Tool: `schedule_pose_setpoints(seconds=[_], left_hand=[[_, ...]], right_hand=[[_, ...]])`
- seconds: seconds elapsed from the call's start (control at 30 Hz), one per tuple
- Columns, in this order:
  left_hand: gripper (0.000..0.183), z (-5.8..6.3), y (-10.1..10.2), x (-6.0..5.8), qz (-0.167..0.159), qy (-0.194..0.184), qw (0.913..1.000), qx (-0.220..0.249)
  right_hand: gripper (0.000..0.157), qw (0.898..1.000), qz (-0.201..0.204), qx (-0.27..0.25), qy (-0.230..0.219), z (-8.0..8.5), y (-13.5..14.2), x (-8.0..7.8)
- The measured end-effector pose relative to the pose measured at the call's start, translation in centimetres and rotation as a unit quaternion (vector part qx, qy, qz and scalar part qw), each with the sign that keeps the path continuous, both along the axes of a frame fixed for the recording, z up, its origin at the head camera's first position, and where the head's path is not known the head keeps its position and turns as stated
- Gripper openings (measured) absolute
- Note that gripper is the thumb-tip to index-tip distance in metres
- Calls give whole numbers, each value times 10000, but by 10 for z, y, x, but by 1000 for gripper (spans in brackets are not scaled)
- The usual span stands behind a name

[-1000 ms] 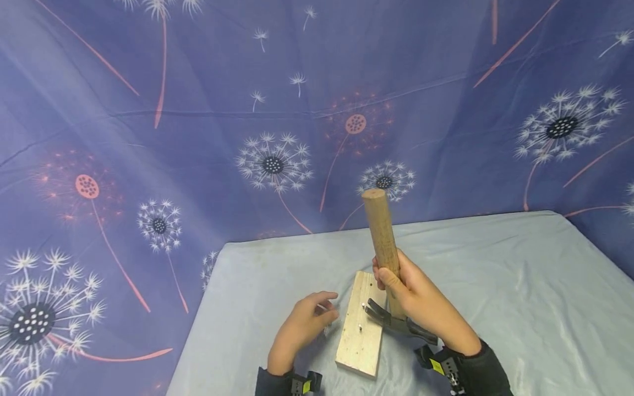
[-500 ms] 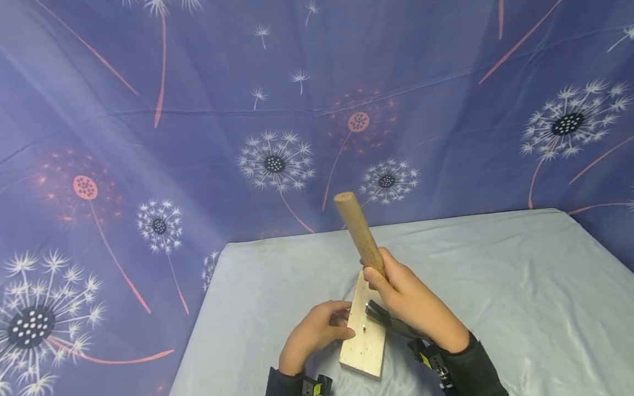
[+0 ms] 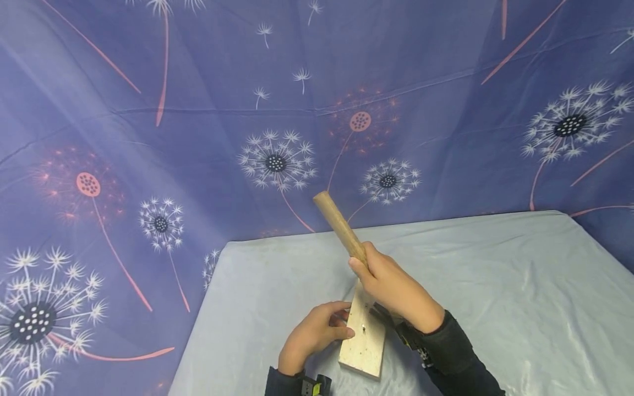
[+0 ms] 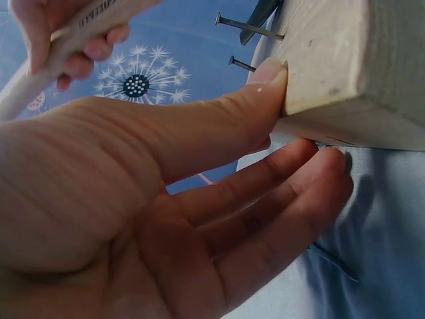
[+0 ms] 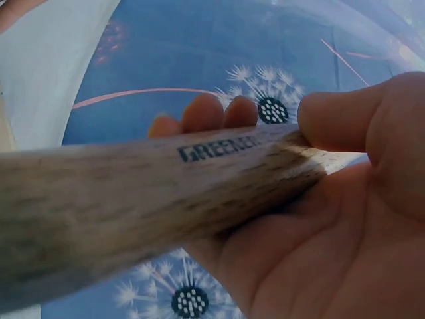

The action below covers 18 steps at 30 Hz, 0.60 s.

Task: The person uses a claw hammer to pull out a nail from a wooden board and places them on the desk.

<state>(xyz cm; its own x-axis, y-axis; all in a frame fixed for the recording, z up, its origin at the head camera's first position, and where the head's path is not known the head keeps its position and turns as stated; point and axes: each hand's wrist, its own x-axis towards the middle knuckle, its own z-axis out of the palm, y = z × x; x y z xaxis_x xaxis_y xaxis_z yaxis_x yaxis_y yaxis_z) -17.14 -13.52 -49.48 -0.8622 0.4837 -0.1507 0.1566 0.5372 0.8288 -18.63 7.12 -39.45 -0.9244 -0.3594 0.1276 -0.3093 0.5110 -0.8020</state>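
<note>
My right hand (image 3: 393,286) grips the wooden handle of a claw hammer (image 3: 339,223), low near its dark metal head. The handle leans up and left; its printed lettering shows in the right wrist view. The claw overlaps the pale wooden block (image 3: 364,352). One upright nail (image 3: 364,329) shows on the block in the head view. From the left wrist, two nails stick out, the longer nail (image 4: 249,26) beside the dark claw (image 4: 262,18). My left hand (image 3: 317,333) holds the block's left side, thumb on its upper edge and fingertips lower against the side.
A loose nail (image 4: 333,262) lies on the cloth below the left fingers. The light blue cloth (image 3: 495,286) covers the table, which ends at a purple dandelion-print curtain (image 3: 198,110).
The left hand has come right onto the block's edge. The right hand has swung the hammer handle leftward and down, its head staying over the block.
</note>
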Motion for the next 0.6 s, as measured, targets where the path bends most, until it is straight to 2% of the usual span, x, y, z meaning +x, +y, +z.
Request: schedule_pose_setpoints(seconds=[0.13, 0.3, 0.6], left_hand=[[57, 1, 0, 0, -19, -59, 10000, -47], [59, 3, 2, 1, -4, -147, 9998, -92], [59, 9, 2, 4, 63, -222, 9995, -214]], right_hand=[[18, 9999, 59, 106, 58, -1, -9, -8], [18, 9994, 292, 152, -93, -1, -15, -12], [16, 9993, 348, -133, 59, -1, -23, -12]])
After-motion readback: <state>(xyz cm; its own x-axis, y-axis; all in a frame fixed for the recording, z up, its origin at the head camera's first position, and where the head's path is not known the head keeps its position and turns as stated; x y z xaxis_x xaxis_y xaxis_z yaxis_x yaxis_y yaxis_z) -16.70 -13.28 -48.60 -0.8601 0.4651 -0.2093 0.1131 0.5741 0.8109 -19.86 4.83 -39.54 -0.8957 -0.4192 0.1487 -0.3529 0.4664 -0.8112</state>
